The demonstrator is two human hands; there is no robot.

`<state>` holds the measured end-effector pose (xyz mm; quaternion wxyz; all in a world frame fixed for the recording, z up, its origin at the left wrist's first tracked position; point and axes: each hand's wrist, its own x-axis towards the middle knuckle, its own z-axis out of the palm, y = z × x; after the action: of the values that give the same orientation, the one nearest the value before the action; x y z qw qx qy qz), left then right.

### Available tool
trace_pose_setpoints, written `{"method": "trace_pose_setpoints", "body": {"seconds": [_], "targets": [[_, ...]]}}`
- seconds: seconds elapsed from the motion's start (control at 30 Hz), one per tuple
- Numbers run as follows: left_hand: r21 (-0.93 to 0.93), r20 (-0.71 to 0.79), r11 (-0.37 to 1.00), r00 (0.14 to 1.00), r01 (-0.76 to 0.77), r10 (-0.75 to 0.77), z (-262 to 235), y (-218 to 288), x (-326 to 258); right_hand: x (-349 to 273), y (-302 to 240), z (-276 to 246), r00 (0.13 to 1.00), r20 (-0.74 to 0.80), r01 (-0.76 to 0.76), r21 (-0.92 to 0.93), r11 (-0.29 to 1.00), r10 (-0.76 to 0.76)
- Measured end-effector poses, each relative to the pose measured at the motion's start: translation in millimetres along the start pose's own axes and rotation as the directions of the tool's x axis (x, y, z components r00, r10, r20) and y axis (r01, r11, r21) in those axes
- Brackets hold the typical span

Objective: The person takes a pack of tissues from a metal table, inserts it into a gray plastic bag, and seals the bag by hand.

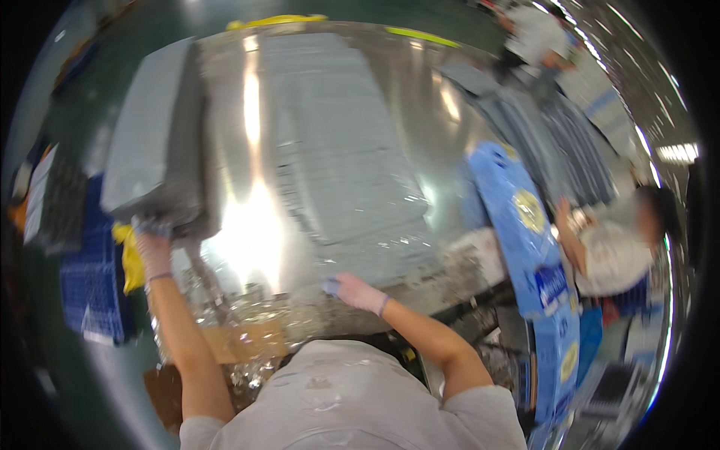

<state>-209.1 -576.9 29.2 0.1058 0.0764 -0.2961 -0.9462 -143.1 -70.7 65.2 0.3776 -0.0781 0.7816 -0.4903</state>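
On the steel table (420, 97), taken as the landmark for every entry below, I am logging the following.

Item one: grey packet stack (154, 142), sitting at the table's left edge. My left hand (154, 251), gloved, is gripping its near lower corner, fingers curled shut on it.

Item two: flat grey packets under clear film (337, 157), lying along the table's middle, running from far edge to near edge. My right hand (358, 292), also gloved, is pressing on the near end of this layer; blur is hiding the fingers, so I cannot tell whether they are apart or closed.

Item three: crumpled clear wrap (225, 300) and a brown cardboard piece (240, 341), lying at the table's near edge, between my arms.

Item four: blue printed bags (540, 247), hanging off the table's right side; further grey packets (525, 120) are lying at the far right.

Item five: a yellow cloth (131, 259) and a blue crate (94, 277), sitting left of the table.

Item six: another person (615, 240), working right of the table.

Progress, as I am judging it: one stack is being lifted clear at the left, wrap is partly stripped, and the middle layer is waiting, mostly filmed over.
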Motion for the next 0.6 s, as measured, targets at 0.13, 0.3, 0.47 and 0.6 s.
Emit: {"method": "trace_pose_setpoints", "body": {"seconds": [0.13, 0.3, 0.47, 0.6], "targets": [[0.053, 0.053, 0.97, 0.969, 0.238, -0.241, 107.8, -119.5, -38.0, -35.3, 49.9, -108.8, 0.946, -0.312, -0.026, -0.329, 0.944, -0.083], [-0.126, -0.065, 0.688, 0.686, 0.715, -0.724, 155.9, -258.9, -144.2, -138.1, 131.7, -278.2, 0.598, -0.737, -0.256, -0.549, 0.796, -0.316], [-0.016, -0.168, 0.501, 0.491, 0.865, -0.854, 212.3, -339.9, -213.7, -269.6, 188.6, -406.6, 0.08, -0.996, -0.781, -0.089, 0.618, -0.042], [0.198, -0.181, 0.305, 0.34, 0.932, -0.923, 248.3, -401.6, -212.7, -318.6, 274.3, -428.3, -0.18, -0.981, -0.932, 0.147, 0.331, -0.072]]}}
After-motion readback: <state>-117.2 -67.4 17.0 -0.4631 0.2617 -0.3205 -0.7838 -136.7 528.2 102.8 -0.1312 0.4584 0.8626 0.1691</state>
